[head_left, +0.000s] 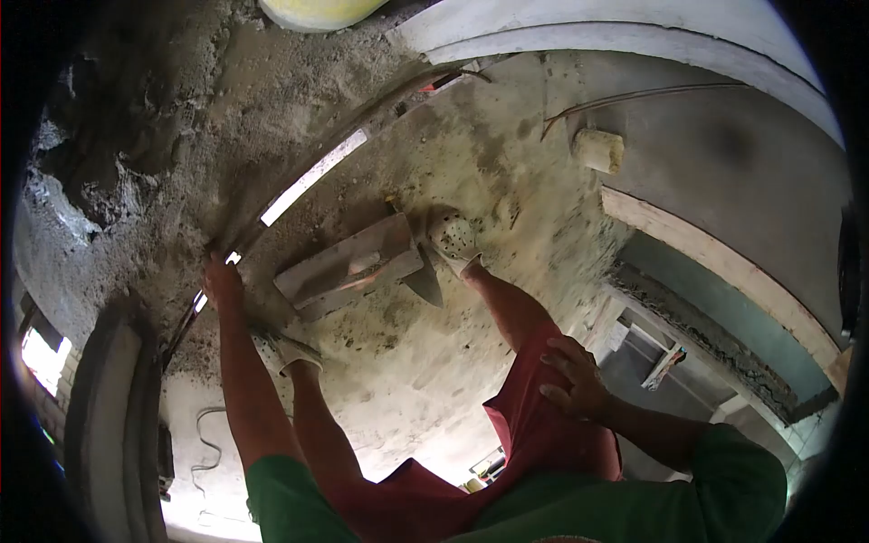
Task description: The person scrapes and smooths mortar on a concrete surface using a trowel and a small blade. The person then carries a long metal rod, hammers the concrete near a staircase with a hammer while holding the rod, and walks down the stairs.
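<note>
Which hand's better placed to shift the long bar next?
Left, I'd say: the left hand is on the long, shiny, metal-looking bar, while the right hand rests on the red-clothed right knee.

You have two hands (223,282) (576,380) and two perforated clogs (455,235) (300,352). You also have one float (317,273), one pointing trowel (424,284), one straightedge (312,179).
</note>
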`<act>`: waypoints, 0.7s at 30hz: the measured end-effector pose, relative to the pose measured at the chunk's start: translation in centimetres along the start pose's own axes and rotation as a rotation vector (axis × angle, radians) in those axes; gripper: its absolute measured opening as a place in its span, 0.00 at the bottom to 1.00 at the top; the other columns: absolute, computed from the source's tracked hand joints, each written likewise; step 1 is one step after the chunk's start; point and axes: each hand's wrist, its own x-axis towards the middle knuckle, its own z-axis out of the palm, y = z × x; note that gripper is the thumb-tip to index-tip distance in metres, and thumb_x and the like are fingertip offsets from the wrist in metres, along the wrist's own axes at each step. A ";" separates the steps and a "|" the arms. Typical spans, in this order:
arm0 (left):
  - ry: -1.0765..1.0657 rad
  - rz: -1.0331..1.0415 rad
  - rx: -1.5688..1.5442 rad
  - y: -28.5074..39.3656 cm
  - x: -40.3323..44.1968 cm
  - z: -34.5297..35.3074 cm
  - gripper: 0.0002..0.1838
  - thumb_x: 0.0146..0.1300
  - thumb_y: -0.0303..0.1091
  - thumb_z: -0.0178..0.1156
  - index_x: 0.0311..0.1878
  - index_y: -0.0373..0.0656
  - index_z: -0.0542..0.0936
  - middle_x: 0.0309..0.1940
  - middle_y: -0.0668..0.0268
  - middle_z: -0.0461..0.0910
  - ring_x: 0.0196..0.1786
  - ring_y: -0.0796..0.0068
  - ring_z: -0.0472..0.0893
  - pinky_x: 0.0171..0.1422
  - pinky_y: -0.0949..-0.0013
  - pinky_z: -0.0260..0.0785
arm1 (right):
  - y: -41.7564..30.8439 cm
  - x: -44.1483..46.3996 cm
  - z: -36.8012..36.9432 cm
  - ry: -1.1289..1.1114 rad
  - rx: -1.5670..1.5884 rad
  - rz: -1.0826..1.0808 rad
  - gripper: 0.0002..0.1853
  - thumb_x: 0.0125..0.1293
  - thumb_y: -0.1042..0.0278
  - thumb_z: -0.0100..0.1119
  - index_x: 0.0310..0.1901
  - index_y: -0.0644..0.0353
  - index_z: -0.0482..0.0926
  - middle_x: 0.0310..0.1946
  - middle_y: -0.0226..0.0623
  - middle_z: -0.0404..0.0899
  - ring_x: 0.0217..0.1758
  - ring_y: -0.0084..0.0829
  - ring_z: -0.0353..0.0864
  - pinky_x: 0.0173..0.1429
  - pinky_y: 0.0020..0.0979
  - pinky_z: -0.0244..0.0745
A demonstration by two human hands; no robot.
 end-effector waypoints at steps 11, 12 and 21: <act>0.055 0.272 -0.030 -2.2 -1.0 -1.1 0.15 0.73 0.33 0.50 0.58 0.43 0.76 0.53 0.49 0.77 0.53 0.44 0.81 0.56 0.45 0.73 | 0.7 -0.8 0.7 -0.022 0.023 -0.019 0.30 0.63 0.48 0.65 0.60 0.64 0.78 0.70 0.46 0.63 0.76 0.48 0.59 0.77 0.49 0.54; 0.037 0.351 0.054 -2.2 -1.6 -1.6 0.14 0.72 0.34 0.50 0.56 0.43 0.77 0.50 0.49 0.78 0.50 0.45 0.81 0.53 0.45 0.74 | 0.5 -0.8 0.5 -0.023 0.007 -0.014 0.30 0.64 0.48 0.65 0.60 0.63 0.78 0.71 0.45 0.63 0.76 0.48 0.59 0.77 0.49 0.54; 0.123 0.385 -0.266 1.0 -16.6 -10.0 0.20 0.71 0.54 0.55 0.45 0.46 0.83 0.40 0.52 0.84 0.43 0.47 0.83 0.48 0.47 0.74 | 0.4 -2.3 -0.8 -0.003 -0.036 -0.019 0.30 0.66 0.47 0.62 0.62 0.59 0.78 0.72 0.44 0.63 0.76 0.47 0.61 0.76 0.47 0.57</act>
